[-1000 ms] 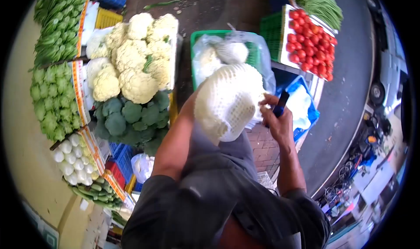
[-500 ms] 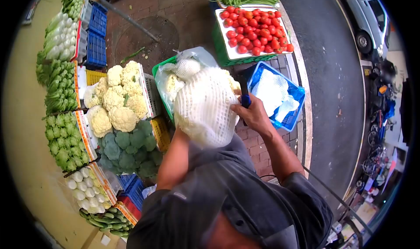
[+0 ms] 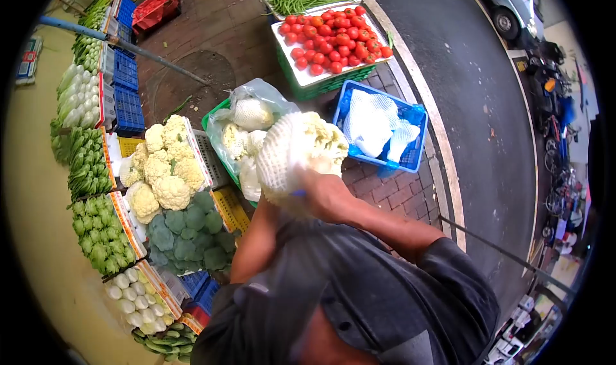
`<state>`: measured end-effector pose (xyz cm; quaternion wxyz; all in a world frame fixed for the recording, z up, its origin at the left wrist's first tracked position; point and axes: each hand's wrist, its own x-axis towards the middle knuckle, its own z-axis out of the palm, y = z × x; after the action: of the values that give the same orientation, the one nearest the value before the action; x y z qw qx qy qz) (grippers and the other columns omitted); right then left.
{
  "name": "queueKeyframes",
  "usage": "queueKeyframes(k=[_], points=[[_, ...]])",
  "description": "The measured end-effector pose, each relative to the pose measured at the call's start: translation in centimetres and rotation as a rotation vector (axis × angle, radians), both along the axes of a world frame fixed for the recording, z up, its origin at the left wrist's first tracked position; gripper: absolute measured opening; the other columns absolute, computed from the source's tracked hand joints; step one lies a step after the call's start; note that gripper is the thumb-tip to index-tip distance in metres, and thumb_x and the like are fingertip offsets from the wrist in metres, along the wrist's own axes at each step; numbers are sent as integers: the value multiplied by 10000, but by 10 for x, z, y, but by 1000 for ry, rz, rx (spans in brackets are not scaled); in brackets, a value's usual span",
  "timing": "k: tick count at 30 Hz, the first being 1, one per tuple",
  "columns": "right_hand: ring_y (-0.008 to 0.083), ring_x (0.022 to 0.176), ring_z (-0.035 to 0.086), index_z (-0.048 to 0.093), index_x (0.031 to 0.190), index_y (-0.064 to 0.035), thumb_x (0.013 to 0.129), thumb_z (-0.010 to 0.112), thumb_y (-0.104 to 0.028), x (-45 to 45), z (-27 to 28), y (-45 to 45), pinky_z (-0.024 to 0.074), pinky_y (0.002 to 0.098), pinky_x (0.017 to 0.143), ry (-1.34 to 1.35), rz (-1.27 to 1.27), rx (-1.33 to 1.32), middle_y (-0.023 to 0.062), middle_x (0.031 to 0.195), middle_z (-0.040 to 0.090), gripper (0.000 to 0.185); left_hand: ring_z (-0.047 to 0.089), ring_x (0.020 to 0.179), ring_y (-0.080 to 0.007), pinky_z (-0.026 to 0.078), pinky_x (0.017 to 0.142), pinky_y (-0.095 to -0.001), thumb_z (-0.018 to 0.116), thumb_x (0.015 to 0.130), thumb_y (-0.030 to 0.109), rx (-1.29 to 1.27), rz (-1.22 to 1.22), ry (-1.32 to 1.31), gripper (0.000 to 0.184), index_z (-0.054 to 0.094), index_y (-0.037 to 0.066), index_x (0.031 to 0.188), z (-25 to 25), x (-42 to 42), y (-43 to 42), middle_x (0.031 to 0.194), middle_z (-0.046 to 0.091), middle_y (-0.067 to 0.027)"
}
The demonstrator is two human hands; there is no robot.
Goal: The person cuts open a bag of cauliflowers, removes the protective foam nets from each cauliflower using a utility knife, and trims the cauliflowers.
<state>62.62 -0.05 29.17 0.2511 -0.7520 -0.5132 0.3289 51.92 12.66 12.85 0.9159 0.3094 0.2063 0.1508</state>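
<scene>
In front of my chest I hold a large cauliflower (image 3: pixel 326 139), its cream florets bare on the right side. A white foam net (image 3: pixel 277 156) still covers its left side. My left hand (image 3: pixel 272 203) supports it from below, fingers hidden behind the net. My right hand (image 3: pixel 325 192), smeared by motion, is closed at the near side of the cauliflower, against the net. A bit of blue by its fingers matches the handle of the dark-bladed knife seen earlier; the blade is hidden. Just beyond is a green crate (image 3: pixel 208 117) lined with a plastic bag (image 3: pixel 273 92), holding netted cauliflowers.
Cauliflowers (image 3: pixel 172 192) and broccoli (image 3: pixel 189 237) lie on the stand to the left, with other vegetables along the wall. Ahead stand tomatoes (image 3: pixel 333 41) on a white tray. A blue crate (image 3: pixel 414 163) holds foam nets (image 3: pixel 372 118). A metal pole (image 3: pixel 154 60) slants at upper left.
My right hand has swung left and inward across the cauliflower. The net has come off its right side, baring the florets. The view has shifted slightly.
</scene>
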Motion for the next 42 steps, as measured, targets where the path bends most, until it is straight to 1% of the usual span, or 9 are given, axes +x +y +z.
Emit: queueKeyframes(k=[4,5,7,11,16,18,23,34,42], points=[[480,909,655,542,1281,-34,845,659,-137,-13,-25,-34,522,536,778,-105,-1,82,270,1011,672,464,548,1276,-248,439,1110,-385,492,1054,187,-130,9,-40,446,437,19,1464,-19,-22,-28,1421,539,-141],[435,914,669,548,1342,45,766,771,-299,-12,-33,-40,526,510,795,-40,-21,3,248,1005,679,707,557,1265,-247,445,1104,-386,500,1051,177,-158,17,-55,438,449,15,1455,-27,-29,-37,1409,549,-142],[428,942,675,610,1253,-7,802,723,-233,-17,-40,-55,531,496,805,-41,-69,-92,244,1018,690,517,576,1244,-246,458,1091,-386,516,1045,158,-121,36,-86,422,473,8,1437,-33,-43,-60,1387,569,-146],[429,958,681,659,1128,-46,855,660,-209,-25,-64,-82,530,505,815,-40,-74,-263,241,1015,702,318,554,1278,-246,452,1079,-385,593,1000,184,1376,-43,93,478,486,26,1438,-7,-66,-98,1400,570,-127],[433,928,686,672,1066,-74,881,630,-261,-33,-75,-118,530,516,801,12,-171,-300,239,965,707,266,572,1258,-238,466,1066,-369,549,1032,269,716,-313,111,479,500,36,1448,-56,-75,-97,1369,601,-123],[429,917,687,673,1048,-77,875,641,-268,-34,-72,-124,530,515,792,-9,-198,-258,238,954,705,260,588,1241,-234,481,1052,-373,521,1052,306,-336,-192,352,477,516,30,1441,-83,-70,-95,1347,619,-128],[423,911,691,701,1110,-85,860,681,-277,6,-85,-139,536,504,783,117,-242,-264,235,969,715,316,610,1229,-234,496,1037,-382,589,1029,405,-192,-154,494,554,545,-1,1404,-57,-19,-65,1341,639,-130],[411,897,697,708,1192,-87,880,722,-285,91,-116,-166,543,489,788,235,-197,-92,219,993,725,369,469,1323,-525,461,1058,-535,876,654,574,1407,-576,994,1199,302,45,1564,8,124,-107,1550,323,-315],[356,846,715,657,1303,-90,889,708,-207,125,-143,-175,548,447,783,356,-131,-21,190,965,738,434,506,1226,-555,482,1016,-557,868,661,457,1378,-611,978,1043,387,160,1538,-7,132,-112,1565,285,-237]])
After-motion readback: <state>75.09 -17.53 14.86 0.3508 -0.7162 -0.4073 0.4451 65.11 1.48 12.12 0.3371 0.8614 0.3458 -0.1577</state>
